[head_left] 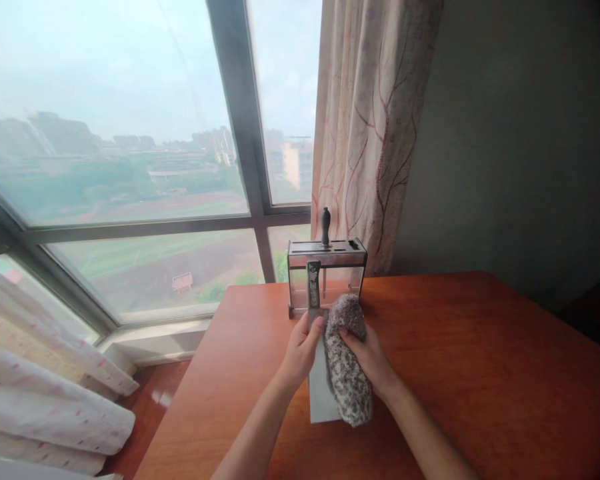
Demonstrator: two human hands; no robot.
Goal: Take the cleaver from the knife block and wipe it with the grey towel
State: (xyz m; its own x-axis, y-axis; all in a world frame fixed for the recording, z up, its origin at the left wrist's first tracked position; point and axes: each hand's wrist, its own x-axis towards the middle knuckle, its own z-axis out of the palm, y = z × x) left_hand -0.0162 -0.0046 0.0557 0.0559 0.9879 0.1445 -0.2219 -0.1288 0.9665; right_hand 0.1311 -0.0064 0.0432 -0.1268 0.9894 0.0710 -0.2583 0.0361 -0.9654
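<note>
The left hand (303, 348) holds the cleaver (321, 387) not by its black handle (313, 285) but at the top of the blade, with the thumb on the flat face; the right hand (374, 357) is closed around a fluffy grey cloth (349, 363), which lies along the right side of this blade. Both things are in front of the clear-sided knife block (328, 258), which stands by the far edge of the table (460, 373), near its far left corner. I cannot tell which side of the blade is sharp; if it is the one beside the cloth, the edge could cut through the pile and reach the right fingers. The left fingers could also slip on smooth metal, and a turning cleaver might then knock the block or fall on the table.
</note>
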